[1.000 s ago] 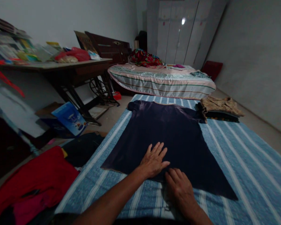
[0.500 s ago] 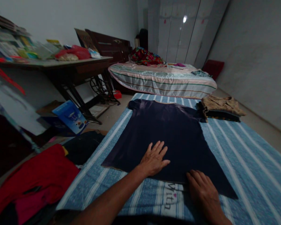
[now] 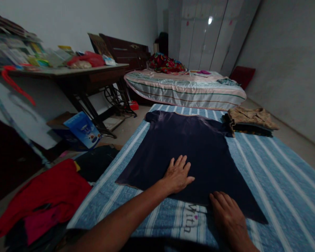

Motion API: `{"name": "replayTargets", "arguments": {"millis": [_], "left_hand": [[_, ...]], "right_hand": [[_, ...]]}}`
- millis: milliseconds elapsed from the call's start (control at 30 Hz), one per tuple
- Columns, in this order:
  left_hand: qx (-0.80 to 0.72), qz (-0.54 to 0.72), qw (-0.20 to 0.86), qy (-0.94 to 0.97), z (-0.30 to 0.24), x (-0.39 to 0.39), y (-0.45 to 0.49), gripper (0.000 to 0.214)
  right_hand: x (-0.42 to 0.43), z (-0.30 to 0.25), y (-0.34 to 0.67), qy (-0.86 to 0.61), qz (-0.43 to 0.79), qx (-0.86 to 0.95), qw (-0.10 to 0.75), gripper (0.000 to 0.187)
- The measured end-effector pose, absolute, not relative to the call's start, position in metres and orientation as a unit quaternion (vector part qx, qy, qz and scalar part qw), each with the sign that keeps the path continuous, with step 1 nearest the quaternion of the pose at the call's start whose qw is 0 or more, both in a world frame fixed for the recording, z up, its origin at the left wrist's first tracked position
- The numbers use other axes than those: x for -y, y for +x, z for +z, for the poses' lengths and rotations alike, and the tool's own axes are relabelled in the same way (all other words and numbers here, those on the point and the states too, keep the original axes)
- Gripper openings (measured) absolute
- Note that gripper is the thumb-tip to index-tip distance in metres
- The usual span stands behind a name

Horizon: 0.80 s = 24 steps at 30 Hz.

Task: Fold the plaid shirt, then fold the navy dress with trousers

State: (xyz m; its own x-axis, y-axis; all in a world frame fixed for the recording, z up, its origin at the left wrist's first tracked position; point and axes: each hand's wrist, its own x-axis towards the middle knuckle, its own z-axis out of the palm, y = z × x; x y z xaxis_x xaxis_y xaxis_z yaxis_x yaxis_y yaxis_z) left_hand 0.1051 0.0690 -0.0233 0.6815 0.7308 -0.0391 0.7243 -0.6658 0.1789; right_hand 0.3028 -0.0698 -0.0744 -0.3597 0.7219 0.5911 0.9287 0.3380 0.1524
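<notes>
My left hand [image 3: 177, 175] lay flat on the dark shirt [image 3: 189, 143], fingers spread wide, gripping nothing. My right hand [image 3: 227, 217] rested palm down at its near hem, fingers flat and unclenched. The shirt lay spread on the blue striped mattress [image 3: 267, 182].

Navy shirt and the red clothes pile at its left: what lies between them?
In the head view, a strip of the blue striped sheet lies between the navy shirt and the red clothes pile, with a black garment beside it.
</notes>
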Motion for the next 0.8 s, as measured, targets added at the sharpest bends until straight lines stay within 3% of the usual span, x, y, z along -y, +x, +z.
{"name": "replayTargets", "arguments": {"millis": [400,800], "left_hand": [[-0.362,0.071,0.075,0.927,-0.042,-0.06,0.142,0.062],[-0.362,0.047,0.061,0.929,-0.03,-0.062,0.139,0.061]], "right_hand": [[0.063,-0.06,0.296,-0.589,-0.198,0.734,0.274,0.027],[0.073,-0.069,0.359,-0.626,-0.243,0.703,0.233,0.034]]}}
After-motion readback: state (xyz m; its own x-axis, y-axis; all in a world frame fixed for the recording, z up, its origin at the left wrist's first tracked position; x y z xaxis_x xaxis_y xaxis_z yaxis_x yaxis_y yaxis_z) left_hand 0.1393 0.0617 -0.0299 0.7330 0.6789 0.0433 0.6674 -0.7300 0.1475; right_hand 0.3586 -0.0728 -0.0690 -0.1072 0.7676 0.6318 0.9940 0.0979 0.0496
